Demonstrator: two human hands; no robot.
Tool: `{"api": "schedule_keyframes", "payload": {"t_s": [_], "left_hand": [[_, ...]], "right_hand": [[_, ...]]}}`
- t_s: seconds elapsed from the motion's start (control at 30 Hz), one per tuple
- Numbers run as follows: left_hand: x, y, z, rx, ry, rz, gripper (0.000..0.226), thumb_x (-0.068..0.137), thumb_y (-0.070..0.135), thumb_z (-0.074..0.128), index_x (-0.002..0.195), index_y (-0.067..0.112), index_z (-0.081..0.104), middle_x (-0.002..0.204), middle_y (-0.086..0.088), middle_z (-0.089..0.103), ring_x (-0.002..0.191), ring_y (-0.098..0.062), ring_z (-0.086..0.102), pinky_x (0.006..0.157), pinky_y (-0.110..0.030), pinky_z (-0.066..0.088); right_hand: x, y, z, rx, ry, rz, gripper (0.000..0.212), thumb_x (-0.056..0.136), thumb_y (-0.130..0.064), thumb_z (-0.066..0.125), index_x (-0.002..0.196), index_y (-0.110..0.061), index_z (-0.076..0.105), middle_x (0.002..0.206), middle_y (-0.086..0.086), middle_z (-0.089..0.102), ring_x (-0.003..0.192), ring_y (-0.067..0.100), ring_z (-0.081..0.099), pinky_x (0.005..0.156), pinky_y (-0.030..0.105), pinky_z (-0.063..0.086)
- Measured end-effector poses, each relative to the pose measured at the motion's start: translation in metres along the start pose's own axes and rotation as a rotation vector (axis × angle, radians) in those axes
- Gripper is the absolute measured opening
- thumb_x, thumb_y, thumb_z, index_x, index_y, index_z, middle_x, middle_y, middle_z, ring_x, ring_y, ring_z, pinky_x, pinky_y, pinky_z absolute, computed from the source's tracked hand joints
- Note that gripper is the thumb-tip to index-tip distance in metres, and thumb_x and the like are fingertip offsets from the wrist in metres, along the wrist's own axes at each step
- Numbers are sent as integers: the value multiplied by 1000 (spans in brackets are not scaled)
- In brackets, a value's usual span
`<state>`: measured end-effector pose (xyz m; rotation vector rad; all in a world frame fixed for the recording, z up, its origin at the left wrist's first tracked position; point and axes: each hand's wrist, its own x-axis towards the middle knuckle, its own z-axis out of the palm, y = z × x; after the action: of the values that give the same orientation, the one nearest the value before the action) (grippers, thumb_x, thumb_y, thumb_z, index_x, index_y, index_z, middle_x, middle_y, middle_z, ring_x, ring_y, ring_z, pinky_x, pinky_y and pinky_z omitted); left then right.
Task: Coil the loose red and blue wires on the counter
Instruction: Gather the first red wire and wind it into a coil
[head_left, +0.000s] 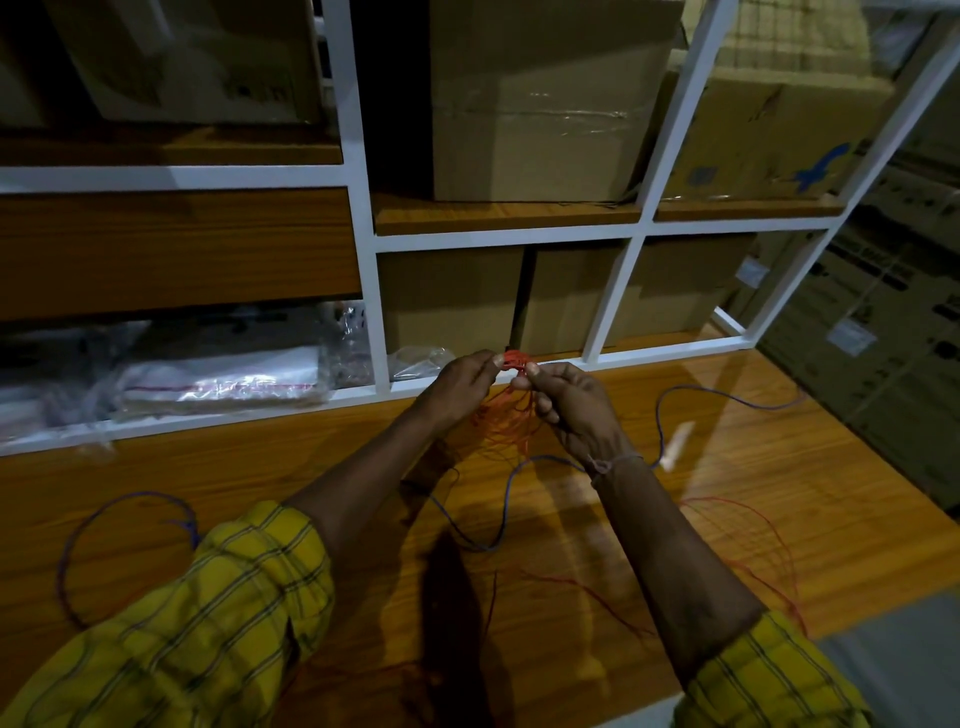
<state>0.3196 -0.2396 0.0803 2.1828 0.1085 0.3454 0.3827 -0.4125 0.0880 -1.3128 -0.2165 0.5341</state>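
From the head view, the left hand (462, 382) and the right hand (566, 402) both pinch a small bundle of red wire (511, 361) above the wooden counter (337, 457). The blue wire (498, 499) lies loose on it.

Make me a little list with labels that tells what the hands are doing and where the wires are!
left hand: left hand pinches the red wire bundle
right hand: right hand pinches the same bundle from the other side
red wire: loops hang below the hands; loose strands trail on the wooden counter
blue wire: blue wire lies loose on the counter, not held
behind: cardboard boxes on white-framed shelves
coiling: red under way, blue not yet coiled
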Motion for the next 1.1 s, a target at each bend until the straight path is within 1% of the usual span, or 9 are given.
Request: {"api": "schedule_keyframes", "payload": {"t_s": [0.17,0.5,0.57,0.67,0.77,0.83,0.93,1.03,1.1], "left_hand": [[1,0,-2,-42,21,-9,30,112,37,37,108,21,61,77,8,54,69,-10,51,63,-29,39],[1,0,-9,-5,29,20,19,112,35,38,105,25,53,80,8,53,72,-8,50,67,-31,39],[0,-1,-10,3,21,19,22,112,35,38,109,21,55,80,9,53,73,-8,50,66,-31,40],[1,-3,-9,8,11,25,23,111,35,37,112,20,55,82,6,54,74,-11,51,67,-32,41],[1,-2,-9,-19,0,33,18,112,31,38,107,24,53,82,4,54,74,-10,50,66,-31,41],[0,0,-9,-42,-2,32,18,111,30,38,108,23,54,81,8,53,71,-6,49,62,-27,39],[1,1,-9,-53,-2,26,22,111,33,37,110,20,55,78,8,51,67,-6,46,59,-27,37],[3,0,-9,-58,3,36,22,111,34,38,109,20,55,77,7,50,65,-8,45,60,-29,37],[4,0,-9,-59,7,44,21,111,34,38,108,22,55,75,7,50,64,-8,45,60,-30,37]], "right_hand": [[-3,-4,3,39,4,24,11,95,-13,71,94,-6,62,89,14,76,47,6,45,39,17,34],[-4,-10,5,-43,-45,-3,16,95,-13,70,106,-4,61,94,19,76,54,8,50,42,18,36],[-8,-16,4,-32,-103,-15,12,98,-9,65,108,-3,65,97,19,76,64,11,60,50,19,42],[-13,-24,2,76,-215,-29,30,102,-15,55,122,5,66,113,24,73,92,21,72,76,26,55],[-13,-27,0,269,-368,-5,43,97,-8,40,131,14,56,130,34,63,119,37,66,99,36,56],[-13,-28,2,294,-402,-11,43,96,1,37,134,15,51,134,35,60,128,40,61,106,39,53],[-14,-31,7,201,-304,-78,29,101,5,50,128,11,58,124,30,69,119,34,69,101,35,57],[-10,-31,9,126,-212,-120,21,100,-4,59,117,5,68,103,20,77,94,22,76,78,24,62],[-7,-31,10,30,-156,-128,20,101,-10,61,112,4,70,89,14,77,75,15,73,64,20,57]]}}
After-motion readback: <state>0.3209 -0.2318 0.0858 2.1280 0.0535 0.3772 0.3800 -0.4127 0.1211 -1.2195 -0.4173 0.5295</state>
